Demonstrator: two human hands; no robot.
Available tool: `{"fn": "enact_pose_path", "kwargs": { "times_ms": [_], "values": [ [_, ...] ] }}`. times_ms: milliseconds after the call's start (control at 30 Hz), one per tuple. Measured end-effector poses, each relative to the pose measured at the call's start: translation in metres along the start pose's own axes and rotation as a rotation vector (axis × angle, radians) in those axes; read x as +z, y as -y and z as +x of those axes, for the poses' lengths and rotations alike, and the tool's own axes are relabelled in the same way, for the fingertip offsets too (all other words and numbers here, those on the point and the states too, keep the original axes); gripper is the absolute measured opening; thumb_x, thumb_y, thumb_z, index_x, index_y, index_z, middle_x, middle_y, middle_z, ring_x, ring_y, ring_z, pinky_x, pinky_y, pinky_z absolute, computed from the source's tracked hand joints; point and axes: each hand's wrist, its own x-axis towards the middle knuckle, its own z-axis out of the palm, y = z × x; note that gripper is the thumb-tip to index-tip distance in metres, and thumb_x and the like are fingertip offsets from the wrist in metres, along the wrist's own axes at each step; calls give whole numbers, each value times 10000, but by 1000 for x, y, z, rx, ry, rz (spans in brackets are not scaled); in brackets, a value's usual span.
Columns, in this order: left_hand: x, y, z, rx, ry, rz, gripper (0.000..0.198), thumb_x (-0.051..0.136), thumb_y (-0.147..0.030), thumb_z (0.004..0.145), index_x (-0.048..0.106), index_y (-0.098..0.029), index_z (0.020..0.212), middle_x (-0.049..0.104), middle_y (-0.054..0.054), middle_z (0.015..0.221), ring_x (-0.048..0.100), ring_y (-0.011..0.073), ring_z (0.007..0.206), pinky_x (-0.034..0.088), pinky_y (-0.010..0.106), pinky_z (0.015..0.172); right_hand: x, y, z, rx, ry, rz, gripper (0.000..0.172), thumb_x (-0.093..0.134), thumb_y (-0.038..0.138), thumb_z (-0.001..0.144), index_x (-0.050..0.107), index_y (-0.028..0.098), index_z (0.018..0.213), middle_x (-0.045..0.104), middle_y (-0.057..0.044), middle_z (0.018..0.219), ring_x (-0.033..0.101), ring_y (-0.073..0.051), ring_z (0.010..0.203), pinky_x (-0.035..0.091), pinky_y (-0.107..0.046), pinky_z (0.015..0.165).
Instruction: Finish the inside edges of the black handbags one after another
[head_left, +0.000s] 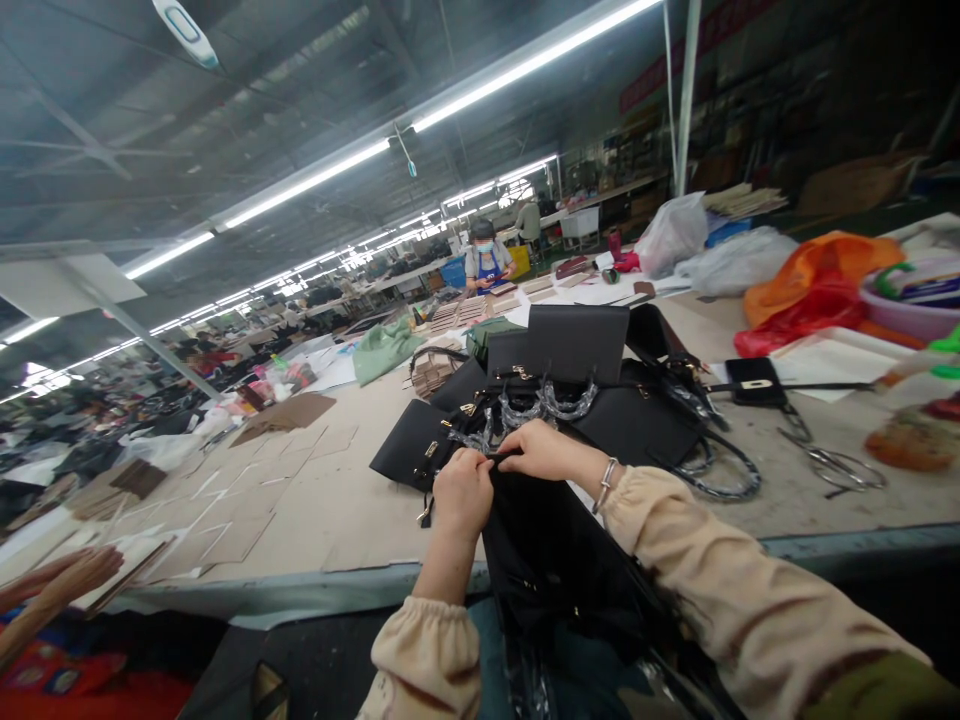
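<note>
My left hand (463, 490) and my right hand (541, 452) meet at the top edge of a black bag (555, 540) that hangs down over my lap. Both hands have their fingers closed, pinching the dark material between them. Just beyond, several black handbags (577, 345) lie piled on the table, their handles (566, 402) wrapped in clear plastic. One black handbag (405, 440) with gold-coloured metal fittings lies left of my hands. The lower part of the bag I hold is dark and hard to make out.
Scissors (844, 468) and a black strap piece with a metal clasp (754, 382) lie on the table (360, 500) at right, near red and orange plastic bags (817, 285). Brown flat panels (240, 535) are spread at left. A co-worker's hands (75, 575) work at the left edge; another person (487, 262) sits opposite.
</note>
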Motion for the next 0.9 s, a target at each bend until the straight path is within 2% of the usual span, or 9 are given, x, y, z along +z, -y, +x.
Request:
{"fn": "enact_pose_path", "kwargs": {
  "times_ms": [233,400,533,633,700,733,800,900],
  "values": [
    [3,1,5,-3,6,64,125,560,-265,837,604,-203,738,636,-3,807,586,149,755,330,251,638,4,2,2,22,-33,-81,219,557,281,814,729,194,918,720,-31,838,617,-142,731,401,-208,652],
    [4,0,5,-19,10,98,122,547,-264,836,587,-209,735,639,-2,783,586,160,738,317,257,615,4,8,2,62,-56,-190,246,514,309,824,727,188,807,706,-51,770,613,-162,723,386,-233,632],
    [4,-2,5,-32,16,102,117,551,-264,829,589,-211,732,648,4,789,598,170,750,336,257,622,4,13,1,100,-62,-264,277,481,336,830,719,197,804,702,-68,796,621,-193,778,396,-252,654],
    [3,-1,6,-65,14,32,87,569,-267,820,596,-214,755,667,5,815,616,175,796,373,251,669,4,15,1,133,-55,-304,278,468,333,826,716,209,832,701,-74,823,626,-208,805,409,-262,665],
    [3,1,6,-120,2,-54,59,598,-269,803,598,-221,839,683,-1,849,628,169,822,397,243,705,4,17,2,147,-42,-323,275,468,329,824,717,214,850,702,-76,837,628,-209,821,418,-261,679],
    [4,3,7,-149,4,-98,105,610,-268,795,597,-224,889,689,-4,873,634,163,834,408,237,722,4,17,2,152,-35,-330,275,468,328,826,717,216,859,702,-77,847,628,-208,831,422,-260,691],
    [4,6,8,-187,33,-163,169,615,-266,795,606,-230,960,699,-10,917,640,146,854,426,223,748,3,18,3,160,-22,-342,280,465,331,832,717,219,875,703,-81,871,627,-206,854,427,-258,718],
    [4,8,10,-187,97,-178,156,584,-262,821,663,-253,955,709,-20,945,640,136,882,438,215,785,3,19,3,165,-6,-355,284,466,349,840,716,222,883,703,-84,887,630,-211,865,435,-262,726]
  ]
}}
